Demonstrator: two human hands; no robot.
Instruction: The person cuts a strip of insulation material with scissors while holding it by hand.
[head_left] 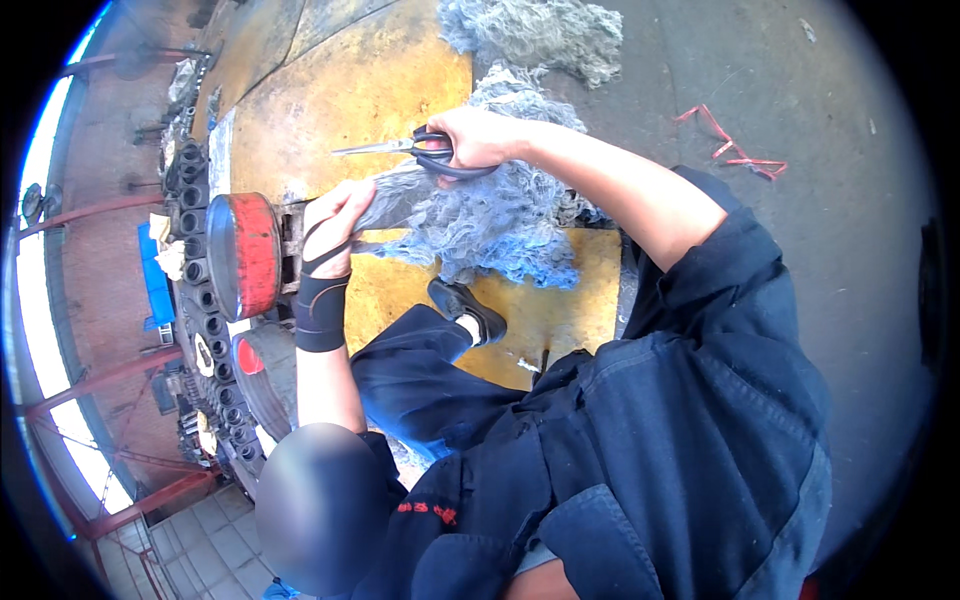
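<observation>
My right hand (pixel 470 143) is closed round the black handles of a pair of scissors (pixel 432 155). Their metal blades point left, above my left hand. My left hand (pixel 335 225), with a black wrap round its wrist, grips one end of a stretched bundle of grey-blue tangled yarn (pixel 490 225). From there the bundle spreads into a loose heap below and right of the scissors, bluer along its near edge. The scissor blades appear apart from the yarn. The tips of my left fingers are partly hidden by strands.
Beneath lies a worn yellow board (pixel 350 100). More grey yarn (pixel 540 40) lies beyond. A red drum (pixel 258 255) stands close left of my left hand, beside rows of dark cylindrical parts (pixel 195 220) and a blue tray (pixel 155 275). Red strips (pixel 735 150) lie on the grey floor.
</observation>
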